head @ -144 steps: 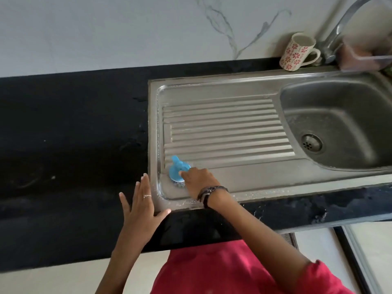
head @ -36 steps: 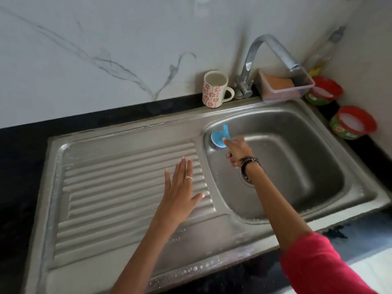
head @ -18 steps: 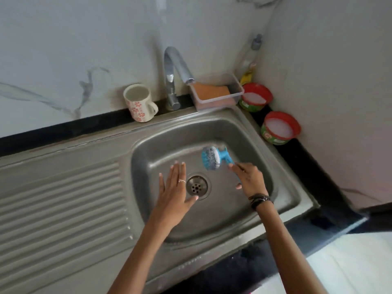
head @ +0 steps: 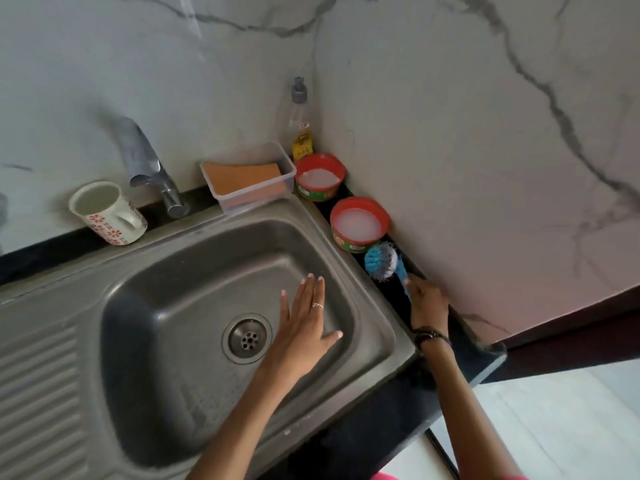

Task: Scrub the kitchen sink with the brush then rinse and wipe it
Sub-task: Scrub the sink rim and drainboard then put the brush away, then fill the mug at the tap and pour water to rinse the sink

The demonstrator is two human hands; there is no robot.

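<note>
My right hand (head: pixel 427 301) grips the blue handle of the brush (head: pixel 382 263), fingers curled round it, with the bristle head raised above the narrow black strip of table (head: pixel 464 365) between the sink (head: pixel 370 306) and the side wall. The brush head sits just beside the nearer red tub (head: pixel 358 225) of white paste (whether they touch I cannot tell). My left hand (head: pixel 304 327) hovers flat over the right half of the basin, fingers straight and spread, holding nothing; a ring shows on one finger, and the drain (head: pixel 246 338) lies just to its left. A dark band circles my right wrist. A second red tub (head: pixel 320 176) stands farther back in the corner, near a clear bottle (head: pixel 299 128) with a yellow label. A clear plastic box (head: pixel 249 176) holding an orange sponge rests behind the sink's rear rim, beside the tap (head: pixel 152 168), whose spout points left and reads blurred. A white mug (head: pixel 107 213) with red flowers stands left of the tap base. The ribbed drainboard (head: pixel 38 393) runs off the left edge. Marble-patterned walls (head: pixel 485 133) meet behind the bottle.
</note>
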